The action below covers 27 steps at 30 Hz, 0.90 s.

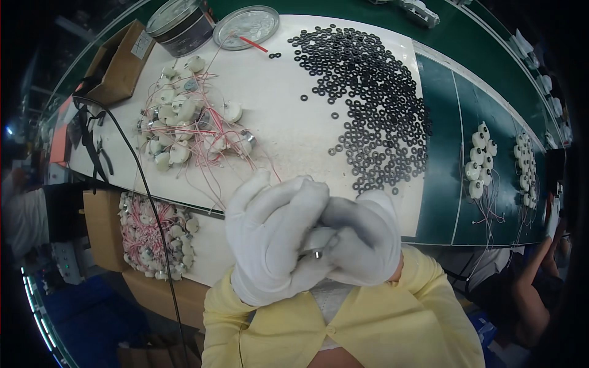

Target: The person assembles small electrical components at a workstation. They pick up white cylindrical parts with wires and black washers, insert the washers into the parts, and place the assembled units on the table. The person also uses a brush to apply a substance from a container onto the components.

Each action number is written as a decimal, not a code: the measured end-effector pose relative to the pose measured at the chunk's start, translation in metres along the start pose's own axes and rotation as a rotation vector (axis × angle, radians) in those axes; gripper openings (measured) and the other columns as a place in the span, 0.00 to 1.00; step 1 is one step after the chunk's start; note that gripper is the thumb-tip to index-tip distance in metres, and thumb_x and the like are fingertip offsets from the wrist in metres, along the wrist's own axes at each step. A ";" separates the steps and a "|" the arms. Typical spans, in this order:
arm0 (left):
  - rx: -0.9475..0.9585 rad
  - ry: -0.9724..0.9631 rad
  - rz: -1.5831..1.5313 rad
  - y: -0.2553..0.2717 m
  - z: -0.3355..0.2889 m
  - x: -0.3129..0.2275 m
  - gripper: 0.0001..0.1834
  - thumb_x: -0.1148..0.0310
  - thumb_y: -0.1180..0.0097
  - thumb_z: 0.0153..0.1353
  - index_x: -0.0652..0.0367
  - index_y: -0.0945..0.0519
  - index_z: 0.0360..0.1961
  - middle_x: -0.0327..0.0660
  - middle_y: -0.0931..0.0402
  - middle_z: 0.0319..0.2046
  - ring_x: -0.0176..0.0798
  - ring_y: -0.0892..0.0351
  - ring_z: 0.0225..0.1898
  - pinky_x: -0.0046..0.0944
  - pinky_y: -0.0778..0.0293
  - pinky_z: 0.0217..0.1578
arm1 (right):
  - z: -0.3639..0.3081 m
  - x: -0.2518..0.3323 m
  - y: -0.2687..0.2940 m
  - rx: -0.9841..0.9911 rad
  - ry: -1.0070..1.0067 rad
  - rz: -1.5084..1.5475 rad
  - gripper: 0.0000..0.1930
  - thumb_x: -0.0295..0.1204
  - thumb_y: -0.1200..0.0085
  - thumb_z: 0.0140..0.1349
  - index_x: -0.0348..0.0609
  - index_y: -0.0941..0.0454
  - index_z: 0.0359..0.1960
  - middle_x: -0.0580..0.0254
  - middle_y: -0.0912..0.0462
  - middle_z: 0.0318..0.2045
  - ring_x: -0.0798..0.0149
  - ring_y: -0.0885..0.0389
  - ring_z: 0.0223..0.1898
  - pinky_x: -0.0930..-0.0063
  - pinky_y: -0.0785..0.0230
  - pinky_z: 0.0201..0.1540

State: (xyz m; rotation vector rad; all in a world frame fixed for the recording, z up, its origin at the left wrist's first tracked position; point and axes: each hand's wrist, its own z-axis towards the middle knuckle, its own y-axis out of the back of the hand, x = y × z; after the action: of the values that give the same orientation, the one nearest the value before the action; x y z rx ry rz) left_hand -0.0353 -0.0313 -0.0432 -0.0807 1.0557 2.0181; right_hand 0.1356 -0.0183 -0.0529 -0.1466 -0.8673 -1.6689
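From my remote post I hold a small, half-hidden part (317, 253) at six o'clock, the curled fingers of my gloved left hand (270, 239) and right hand (371, 245) closed on it, likely to steady it. Wired units (181, 116) heap at ten o'clock and black rings (377, 101) spread between one and two, presumably set apart for easy reach.

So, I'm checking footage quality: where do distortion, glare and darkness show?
Head view: the far edge of the white tabletop bows and the corners fall black; a bright glint marks the part between the left hand and right hand; the lower-left light strip glares.
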 end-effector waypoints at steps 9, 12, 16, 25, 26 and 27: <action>0.220 -0.088 -0.172 -0.003 -0.011 0.026 0.30 0.65 0.35 0.53 0.63 0.21 0.58 0.40 0.21 0.34 0.44 0.21 0.37 0.52 0.27 0.51 | 0.010 -0.022 0.062 0.290 0.081 1.136 0.45 0.36 0.31 0.62 0.48 0.54 0.70 0.54 0.14 0.33 0.63 0.22 0.18 0.70 0.28 0.21; 0.064 -0.114 0.012 -0.001 0.001 0.047 0.27 0.69 0.33 0.52 0.59 0.19 0.56 0.40 0.24 0.33 0.45 0.22 0.38 0.51 0.27 0.49 | 0.002 -0.032 0.102 0.382 0.037 1.502 0.57 0.39 0.30 0.63 0.49 0.65 0.81 0.56 0.14 0.31 0.65 0.22 0.17 0.71 0.26 0.21; -0.119 -0.060 0.636 -0.004 0.050 0.074 0.16 0.69 0.34 0.55 0.51 0.15 0.46 0.40 0.21 0.34 0.49 0.20 0.45 0.51 0.27 0.45 | -0.034 -0.015 0.122 -0.027 -0.198 1.324 0.54 0.40 0.28 0.59 0.52 0.53 0.81 0.64 0.15 0.28 0.70 0.24 0.17 0.75 0.27 0.21; 0.150 0.017 0.769 -0.003 0.058 0.106 0.10 0.60 0.37 0.59 0.55 0.14 0.33 0.43 0.16 0.33 0.50 0.17 0.45 0.51 0.25 0.45 | -0.071 -0.010 0.181 0.386 -0.628 0.351 0.52 0.32 0.25 0.46 0.43 0.38 0.75 0.64 0.19 0.22 0.65 0.25 0.22 0.72 0.37 0.26; 0.190 0.099 0.757 -0.003 0.061 0.105 0.12 0.58 0.38 0.61 0.55 0.13 0.35 0.44 0.16 0.37 0.51 0.18 0.50 0.51 0.26 0.48 | -0.063 -0.006 0.179 0.476 -0.571 -0.020 0.50 0.29 0.26 0.45 0.44 0.36 0.74 0.64 0.19 0.22 0.64 0.25 0.22 0.70 0.37 0.26; 0.231 0.186 0.733 -0.003 0.063 0.110 0.13 0.57 0.39 0.62 0.55 0.13 0.37 0.45 0.15 0.41 0.52 0.20 0.54 0.52 0.26 0.50 | -0.055 -0.002 0.175 0.563 -0.509 -0.397 0.49 0.25 0.27 0.45 0.44 0.34 0.74 0.65 0.20 0.21 0.62 0.25 0.21 0.68 0.38 0.27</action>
State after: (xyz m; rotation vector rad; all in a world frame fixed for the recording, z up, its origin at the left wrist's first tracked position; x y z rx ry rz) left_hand -0.0858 0.0848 -0.0493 0.2854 1.5947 2.5404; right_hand 0.3107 -0.0562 -0.0124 -0.0047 -1.8148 -1.7003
